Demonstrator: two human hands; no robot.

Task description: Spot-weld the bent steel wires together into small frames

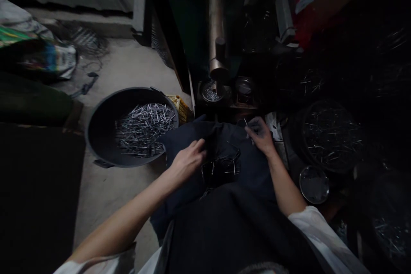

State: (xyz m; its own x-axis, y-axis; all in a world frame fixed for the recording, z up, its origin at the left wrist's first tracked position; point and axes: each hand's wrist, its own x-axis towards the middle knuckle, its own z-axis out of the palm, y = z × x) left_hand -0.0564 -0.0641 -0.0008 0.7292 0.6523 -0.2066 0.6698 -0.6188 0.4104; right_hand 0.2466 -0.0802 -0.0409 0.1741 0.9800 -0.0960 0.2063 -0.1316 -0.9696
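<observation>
My right hand (260, 135) is at the right edge of my lap, pinching a thin metal rod (245, 123) between thumb and fingertips. Over the left thigh, my left hand (192, 156) has its fingers curled together; what they hold, if anything, is hidden. Between the two hands, several loose metal rods (227, 161) lie in the dark dip of the apron over my lap. Ahead of my knees stands a machine with a vertical metal cylinder (217, 21). Beneath its lower end is a round dish (212, 92) of small shiny metal pieces.
A big dark tub (102, 132) of metal rods stands on the floor to the left, with a yellow crate (180, 109) behind it. On the right are another dark container (334, 132) of rods and a round tin (314, 185). Sacks (41, 53) lie at far left.
</observation>
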